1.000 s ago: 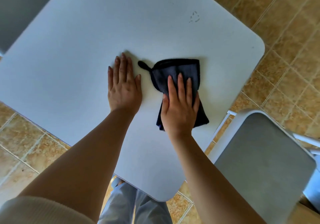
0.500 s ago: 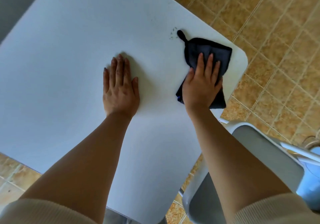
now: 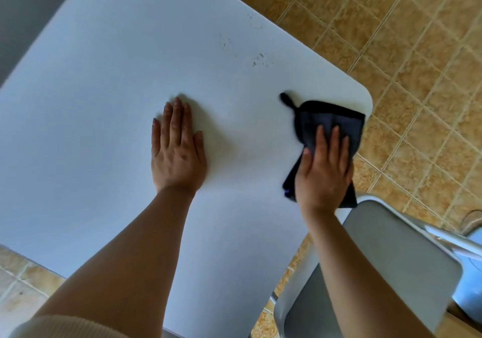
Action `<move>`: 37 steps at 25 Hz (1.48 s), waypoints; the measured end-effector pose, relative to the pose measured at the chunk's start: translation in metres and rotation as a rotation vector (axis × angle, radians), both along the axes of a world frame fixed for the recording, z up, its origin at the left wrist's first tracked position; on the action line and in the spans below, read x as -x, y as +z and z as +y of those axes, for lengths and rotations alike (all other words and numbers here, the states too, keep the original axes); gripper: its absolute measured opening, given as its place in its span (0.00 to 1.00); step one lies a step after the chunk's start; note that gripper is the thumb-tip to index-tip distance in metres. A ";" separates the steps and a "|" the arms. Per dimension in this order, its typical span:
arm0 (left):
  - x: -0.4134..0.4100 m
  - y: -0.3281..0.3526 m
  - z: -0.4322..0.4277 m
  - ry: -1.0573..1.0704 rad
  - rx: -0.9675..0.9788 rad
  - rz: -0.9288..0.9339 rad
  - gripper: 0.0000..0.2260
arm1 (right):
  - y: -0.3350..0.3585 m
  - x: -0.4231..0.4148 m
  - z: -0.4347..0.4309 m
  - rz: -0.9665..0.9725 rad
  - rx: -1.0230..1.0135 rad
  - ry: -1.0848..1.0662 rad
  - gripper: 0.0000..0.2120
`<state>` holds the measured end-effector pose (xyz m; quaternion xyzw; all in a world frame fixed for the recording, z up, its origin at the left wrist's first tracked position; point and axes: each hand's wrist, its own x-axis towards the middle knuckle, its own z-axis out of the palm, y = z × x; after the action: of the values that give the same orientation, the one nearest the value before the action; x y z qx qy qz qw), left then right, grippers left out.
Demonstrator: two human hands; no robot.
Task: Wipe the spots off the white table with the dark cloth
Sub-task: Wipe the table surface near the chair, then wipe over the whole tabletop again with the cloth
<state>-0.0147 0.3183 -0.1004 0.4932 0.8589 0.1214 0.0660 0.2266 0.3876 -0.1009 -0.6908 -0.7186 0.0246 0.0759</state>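
The white table (image 3: 109, 82) fills most of the view. My right hand (image 3: 323, 170) presses flat on the dark cloth (image 3: 331, 121) at the table's right corner; part of the cloth hangs over the edge. The cloth has a small loop at its upper left. Faint smeared spots (image 3: 258, 59) and smaller specks (image 3: 228, 44) lie on the table beyond the cloth, toward the far edge. My left hand (image 3: 177, 149) rests flat on the table's middle, fingers together, holding nothing.
A grey chair seat with a white frame (image 3: 378, 272) stands right of the table, just under my right forearm. Tan floor tiles (image 3: 404, 50) surround the table. A grey surface (image 3: 23, 11) lies at the upper left.
My right hand slid the cloth out to the spots near the far right edge, then pulled it back toward me along the right edge. The spots look smeared and fainter. The left hand stayed put.
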 end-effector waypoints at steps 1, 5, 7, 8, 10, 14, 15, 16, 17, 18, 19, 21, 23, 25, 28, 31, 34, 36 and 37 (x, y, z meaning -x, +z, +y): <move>0.000 0.000 0.000 0.003 -0.002 0.001 0.25 | 0.002 -0.005 0.018 0.014 0.018 -0.043 0.24; -0.001 -0.001 0.001 0.000 -0.016 0.010 0.25 | 0.011 0.004 0.095 0.058 0.114 -0.175 0.24; -0.001 -0.002 0.001 0.007 -0.017 0.021 0.25 | 0.012 0.021 0.117 0.055 0.125 -0.153 0.24; -0.001 -0.002 0.001 0.007 -0.019 0.024 0.25 | 0.012 0.032 0.123 0.054 0.116 -0.109 0.24; 0.000 -0.002 0.001 0.004 -0.021 0.028 0.25 | 0.009 0.057 0.127 0.049 0.084 0.031 0.24; 0.001 -0.003 0.000 0.002 -0.028 0.031 0.25 | -0.001 0.104 0.105 0.047 -0.064 0.313 0.22; 0.001 -0.003 -0.001 0.004 -0.027 0.027 0.25 | -0.003 0.110 0.094 0.052 -0.102 0.368 0.22; 0.001 -0.002 -0.001 0.005 -0.025 0.022 0.25 | -0.005 0.111 0.080 0.058 -0.122 0.408 0.21; 0.001 -0.002 -0.001 0.004 -0.024 0.017 0.25 | -0.005 0.110 0.067 0.062 -0.124 0.433 0.21; 0.001 -0.002 -0.001 0.004 -0.025 0.013 0.25 | -0.005 0.107 0.055 0.062 -0.119 0.446 0.21; 0.002 -0.002 -0.001 0.005 -0.027 0.009 0.25 | -0.004 0.103 0.043 0.059 -0.112 0.446 0.21; 0.001 0.000 -0.002 0.014 -0.054 -0.011 0.25 | -0.001 0.097 0.023 0.041 -0.086 0.426 0.22; 0.002 0.003 -0.001 0.028 -0.127 -0.043 0.24 | 0.001 0.098 0.009 0.031 -0.045 0.382 0.22; 0.015 0.006 0.003 0.024 -0.154 -0.053 0.23 | 0.003 0.102 -0.003 0.037 -0.011 0.323 0.23; 0.050 0.005 0.012 0.044 -0.072 -0.022 0.25 | 0.001 0.093 -0.018 0.026 -0.040 0.307 0.22; 0.070 -0.001 0.013 0.072 -0.027 -0.009 0.25 | 0.000 0.063 -0.012 -0.005 -0.040 0.159 0.22; 0.068 -0.003 0.013 0.068 -0.028 0.003 0.25 | 0.006 0.030 0.028 -0.008 0.045 -0.062 0.25; 0.068 -0.003 0.014 0.073 -0.032 0.006 0.25 | 0.011 0.023 0.067 0.024 0.126 -0.150 0.26; 0.068 -0.003 0.014 0.073 -0.034 0.007 0.25 | 0.013 0.025 0.085 0.036 0.142 -0.179 0.25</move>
<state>-0.0827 0.3326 -0.1032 0.4631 0.8743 0.1363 0.0501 0.2011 0.4725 -0.0882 -0.7552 -0.6492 0.0810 0.0413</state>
